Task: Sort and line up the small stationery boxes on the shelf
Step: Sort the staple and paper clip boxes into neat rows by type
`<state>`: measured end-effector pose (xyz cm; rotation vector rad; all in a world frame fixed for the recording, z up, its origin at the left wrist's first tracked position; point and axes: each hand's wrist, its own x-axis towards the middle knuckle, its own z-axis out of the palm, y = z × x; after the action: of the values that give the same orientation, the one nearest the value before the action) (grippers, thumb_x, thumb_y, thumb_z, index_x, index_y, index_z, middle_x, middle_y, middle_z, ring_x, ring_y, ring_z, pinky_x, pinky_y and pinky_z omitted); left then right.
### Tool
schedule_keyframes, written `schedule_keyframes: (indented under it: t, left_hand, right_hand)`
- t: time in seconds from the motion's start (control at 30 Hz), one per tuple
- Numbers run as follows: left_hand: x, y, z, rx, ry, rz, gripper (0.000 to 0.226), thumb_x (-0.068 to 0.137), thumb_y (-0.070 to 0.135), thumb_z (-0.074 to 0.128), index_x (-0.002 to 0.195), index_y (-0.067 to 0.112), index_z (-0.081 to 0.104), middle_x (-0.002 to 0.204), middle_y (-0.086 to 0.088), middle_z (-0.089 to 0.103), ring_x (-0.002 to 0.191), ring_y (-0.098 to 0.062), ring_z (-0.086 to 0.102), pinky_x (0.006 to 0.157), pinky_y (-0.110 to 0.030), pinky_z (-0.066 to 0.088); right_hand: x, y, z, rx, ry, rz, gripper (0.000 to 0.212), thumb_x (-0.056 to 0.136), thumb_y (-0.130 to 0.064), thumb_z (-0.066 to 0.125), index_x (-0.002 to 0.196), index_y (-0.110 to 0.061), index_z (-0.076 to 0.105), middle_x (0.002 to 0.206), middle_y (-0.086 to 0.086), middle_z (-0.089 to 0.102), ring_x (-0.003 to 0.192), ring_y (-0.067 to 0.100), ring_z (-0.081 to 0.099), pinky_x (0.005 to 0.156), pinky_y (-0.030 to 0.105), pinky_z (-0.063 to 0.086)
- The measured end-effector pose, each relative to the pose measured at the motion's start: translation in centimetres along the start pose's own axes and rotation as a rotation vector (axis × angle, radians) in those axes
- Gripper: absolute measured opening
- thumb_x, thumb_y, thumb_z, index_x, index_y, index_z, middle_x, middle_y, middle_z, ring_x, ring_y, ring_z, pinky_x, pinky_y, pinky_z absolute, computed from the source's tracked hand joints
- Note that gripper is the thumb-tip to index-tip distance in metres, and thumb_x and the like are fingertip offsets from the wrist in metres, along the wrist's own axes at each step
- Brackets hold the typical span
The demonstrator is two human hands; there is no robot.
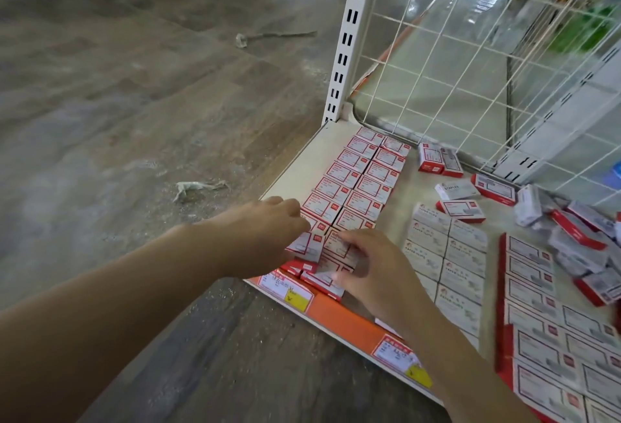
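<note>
Two neat rows of small red-and-white stationery boxes [359, 177] run along the left end of the low cream shelf [322, 150]. At the front of those rows my left hand [268, 237] holds a tilted red-and-white box [307, 246], fingers curled round it. My right hand [366, 264] pinches the neighbouring box [336, 243] in the second row. Rows of white paper-clip boxes [447, 254] lie to the right. Larger red-edged boxes [544, 315] fill the near right. A loose heap of boxes [571, 231] lies jumbled at the back right.
The shelf has an orange front strip [339, 316] with price labels [289, 291], a slotted white upright [349, 36] at the back left corner and a white wire grid [470, 53] behind. Grey wood-pattern floor [134, 103] with scraps of litter [195, 187] lies to the left.
</note>
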<state>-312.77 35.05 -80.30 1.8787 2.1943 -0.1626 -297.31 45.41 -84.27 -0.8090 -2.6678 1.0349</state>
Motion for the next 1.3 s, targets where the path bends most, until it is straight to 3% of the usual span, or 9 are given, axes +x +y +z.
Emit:
schedule_keyframes:
  t: [0.07, 0.13, 0.23, 0.33, 0.43, 0.67, 0.83, 1.3]
  left_hand:
    - [0.16, 0.01, -0.38, 0.041, -0.023, 0.023, 0.05, 0.093, 0.038, 0.047, 0.14, 0.024, 0.034, 0.134, 0.003, 0.039, 0.121, -0.014, 0.038, 0.1, -0.031, 0.04]
    - [0.3, 0.04, -0.63, 0.059, -0.047, 0.025, 0.049, 0.092, 0.038, 0.049, 0.138, 0.024, 0.037, 0.132, 0.004, 0.041, 0.119, -0.014, 0.041, 0.098, -0.033, 0.041]
    - [0.52, 0.01, -0.68, 0.058, -0.055, 0.018, 0.046, 0.092, 0.035, 0.051, 0.136, 0.024, 0.039, 0.13, 0.003, 0.043, 0.116, -0.015, 0.044, 0.097, -0.034, 0.043]
    - [0.39, -0.3, -0.53, 0.063, -0.046, 0.006, 0.047, 0.093, 0.032, 0.05, 0.138, 0.024, 0.036, 0.132, 0.004, 0.041, 0.118, -0.015, 0.043, 0.099, -0.032, 0.041]
    - [0.06, -0.7, -0.4, 0.064, -0.052, -0.008, 0.047, 0.094, 0.031, 0.049, 0.139, 0.025, 0.034, 0.133, 0.005, 0.041, 0.118, -0.014, 0.043, 0.099, -0.031, 0.041]
    - [0.11, -0.75, -0.39, 0.036, -0.045, -0.007, 0.05, 0.093, 0.03, 0.051, 0.14, 0.027, 0.035, 0.134, 0.006, 0.042, 0.118, -0.012, 0.043, 0.098, -0.031, 0.043]
    - [0.16, -0.61, -0.24, 0.044, -0.049, -0.011, 0.048, 0.094, 0.029, 0.051, 0.139, 0.027, 0.035, 0.133, 0.004, 0.043, 0.116, -0.013, 0.045, 0.097, -0.033, 0.044]
    - [0.08, -0.74, -0.07, 0.014, -0.052, -0.024, 0.051, 0.093, 0.029, 0.052, 0.14, 0.027, 0.034, 0.135, 0.004, 0.043, 0.119, -0.013, 0.045, 0.098, -0.03, 0.043]
  right_hand:
    - [0.07, 0.17, 0.04, -0.111, -0.005, -0.048, 0.04, 0.082, -0.024, 0.068, 0.119, -0.022, 0.052, 0.108, -0.014, 0.049, 0.098, -0.003, 0.042, 0.068, -0.007, 0.033]
    - [0.25, 0.4, 0.22, -0.185, -0.009, -0.081, 0.035, 0.084, -0.026, 0.067, 0.116, -0.019, 0.055, 0.112, -0.011, 0.051, 0.098, -0.003, 0.04, 0.069, -0.009, 0.03]
    - [0.38, 0.47, 0.4, -0.235, -0.019, -0.103, 0.033, 0.084, -0.027, 0.065, 0.115, -0.017, 0.056, 0.116, -0.009, 0.05, 0.107, 0.001, 0.044, 0.072, -0.005, 0.032]
    - [0.36, 0.47, 0.48, -0.256, -0.021, -0.111, 0.038, 0.085, -0.026, 0.064, 0.12, -0.015, 0.054, 0.122, -0.007, 0.048, 0.115, 0.006, 0.044, 0.087, 0.006, 0.033]
    - [0.22, 0.52, 0.52, -0.277, -0.016, -0.115, 0.04, 0.087, -0.027, 0.062, 0.124, -0.016, 0.052, 0.125, -0.007, 0.046, 0.116, 0.005, 0.042, 0.085, 0.004, 0.03]
    - [0.1, 0.64, 0.68, -0.256, -0.016, -0.092, 0.044, 0.087, -0.029, 0.062, 0.128, -0.018, 0.049, 0.126, -0.009, 0.044, 0.118, 0.002, 0.04, 0.07, -0.005, 0.027]
    - [0.08, 0.47, 0.63, -0.239, -0.018, -0.101, 0.045, 0.088, -0.026, 0.061, 0.13, -0.018, 0.047, 0.128, -0.008, 0.045, 0.12, 0.005, 0.039, 0.088, 0.006, 0.029]
    - [0.04, 0.6, 0.61, -0.225, -0.02, -0.105, 0.045, 0.088, -0.027, 0.062, 0.129, -0.018, 0.048, 0.128, -0.009, 0.046, 0.119, 0.004, 0.039, 0.086, 0.005, 0.03]
